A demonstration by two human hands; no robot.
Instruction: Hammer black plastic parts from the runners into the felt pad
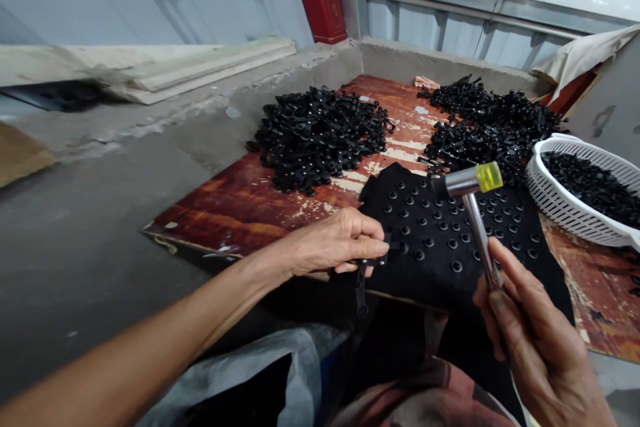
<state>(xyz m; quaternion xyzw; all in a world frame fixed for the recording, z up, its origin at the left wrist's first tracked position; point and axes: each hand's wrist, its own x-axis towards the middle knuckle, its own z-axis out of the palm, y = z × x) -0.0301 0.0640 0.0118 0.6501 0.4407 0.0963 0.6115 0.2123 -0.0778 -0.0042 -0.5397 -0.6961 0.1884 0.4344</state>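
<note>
A small mallet (pixel 477 220) with a metal handle and a yellow tip on its head is gripped in my right hand (pixel 535 327), head raised above a black cloth (pixel 405 280). Many small round black pieces (pixel 453 243) stand in rough rows on that cloth. At the cloth's left edge, my left hand (pixel 345 240) pinches black plastic parts (pixel 361 287), one of which hangs below the fingers. The mallet head is apart from my left hand.
A red-brown board (pixel 210 207) bears two heaps of black parts, one at left (pixel 320 137) and one at right (pixel 490 120). A white basket (pixel 565 210) of black pieces stands at the right. Below the board's front edge lies a pale plastic bag (pixel 300 360).
</note>
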